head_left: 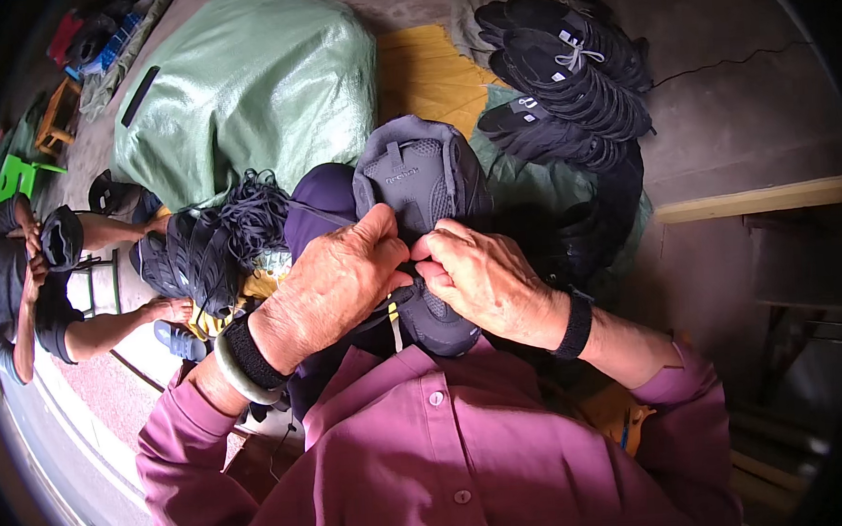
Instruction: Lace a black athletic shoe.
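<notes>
A dark grey shoe upper [414,173] lies in my lap, its heel opening away from me and its toe towards my shirt. Over its middle, my left hand [349,257] is closed, thumb and fingers pinched together. My right hand [474,268] meets it from the other side, also pinched, with the fingertips of both nearly touching. What the fingertips grip is too small and too hidden to make out. Left of my lap sit a tangled heap of dark laces [258,214] and a stack of dark shoe uppers [198,270].
A big pale green sack [250,91] stands ahead on the left. Black shoe uppers [564,79] are piled at the far right, beside yellow sheeting [430,67]. Another person [36,283] sits at the left holding a dark shoe upper. A wooden beam [751,200] lies to the right.
</notes>
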Motion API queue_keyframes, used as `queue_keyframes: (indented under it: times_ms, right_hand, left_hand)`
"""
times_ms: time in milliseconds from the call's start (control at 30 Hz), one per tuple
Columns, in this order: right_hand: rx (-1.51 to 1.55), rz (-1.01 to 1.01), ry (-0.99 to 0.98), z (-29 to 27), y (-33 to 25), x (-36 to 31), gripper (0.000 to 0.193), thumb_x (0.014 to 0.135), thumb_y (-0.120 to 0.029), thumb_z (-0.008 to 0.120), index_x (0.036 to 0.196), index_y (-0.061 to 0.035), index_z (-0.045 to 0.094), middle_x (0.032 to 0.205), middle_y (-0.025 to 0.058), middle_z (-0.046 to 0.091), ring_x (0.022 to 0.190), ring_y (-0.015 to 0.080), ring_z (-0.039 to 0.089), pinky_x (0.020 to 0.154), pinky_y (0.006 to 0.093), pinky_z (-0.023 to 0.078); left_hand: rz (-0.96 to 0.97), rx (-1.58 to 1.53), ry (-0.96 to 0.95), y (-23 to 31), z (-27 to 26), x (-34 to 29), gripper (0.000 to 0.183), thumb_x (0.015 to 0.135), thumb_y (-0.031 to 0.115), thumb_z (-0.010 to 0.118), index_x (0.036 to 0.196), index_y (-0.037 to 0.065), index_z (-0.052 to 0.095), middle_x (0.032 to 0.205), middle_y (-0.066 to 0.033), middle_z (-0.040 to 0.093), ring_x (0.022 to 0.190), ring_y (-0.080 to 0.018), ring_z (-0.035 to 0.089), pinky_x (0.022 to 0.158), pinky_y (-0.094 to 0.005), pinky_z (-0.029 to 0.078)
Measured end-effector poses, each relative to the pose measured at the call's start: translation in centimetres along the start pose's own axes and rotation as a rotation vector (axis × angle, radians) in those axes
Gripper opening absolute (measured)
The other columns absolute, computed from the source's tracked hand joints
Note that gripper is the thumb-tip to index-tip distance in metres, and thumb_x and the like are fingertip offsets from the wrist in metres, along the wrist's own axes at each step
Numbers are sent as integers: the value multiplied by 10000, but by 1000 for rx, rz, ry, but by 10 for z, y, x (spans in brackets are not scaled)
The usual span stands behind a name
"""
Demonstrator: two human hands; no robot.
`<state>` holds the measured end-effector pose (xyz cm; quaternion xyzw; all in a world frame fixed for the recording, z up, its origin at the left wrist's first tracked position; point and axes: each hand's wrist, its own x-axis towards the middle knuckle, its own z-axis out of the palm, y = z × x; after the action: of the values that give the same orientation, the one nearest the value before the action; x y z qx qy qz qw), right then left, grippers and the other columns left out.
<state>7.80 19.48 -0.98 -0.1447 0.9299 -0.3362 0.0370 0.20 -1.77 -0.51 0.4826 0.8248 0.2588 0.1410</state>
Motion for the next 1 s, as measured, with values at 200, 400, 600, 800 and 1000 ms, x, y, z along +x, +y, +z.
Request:
queue_keyframes:
  times_ms: [200,400,600,800,1000]
  right_hand:
    - [46,4,-61,-6,-1,6,116,974,-124,621,1003,-12,609,907,164,622,832,407,653,716,494,522]
    - [103,-12,-88,-10,3,16,127,1003,-116,573,986,3,612,917,198,663,867,433,652,736,509,518]
    - [8,-174,33,-7,3,17,109,994,-103,576,1010,5,577,894,190,653,856,425,652,731,502,512]
    - [-308,-163,-230,-25,-13,25,153,930,-66,606,1045,-26,514,847,153,610,813,337,674,707,463,519]
    - [-542,-188,-117,-40,-1,36,133,921,-104,605,1036,-62,553,852,133,618,796,328,681,664,444,538]
  left_hand:
    - [-9,-166,77,-3,6,-3,283,815,121,811,1049,38,674,1063,-116,546,919,-345,658,795,-424,562]
    - [-9,-173,194,-5,18,-4,243,790,61,810,985,42,666,1061,-104,557,931,-328,660,803,-405,565]
    - [40,-95,274,-5,23,-4,239,758,35,806,949,51,663,1024,-89,581,913,-318,662,768,-391,569]
    - [82,-107,326,-6,20,-3,231,758,57,792,933,64,641,979,-84,544,902,-310,633,771,-410,558]
    - [43,-280,282,-8,20,-5,309,740,6,817,999,35,652,1053,-106,544,977,-315,625,828,-397,552]
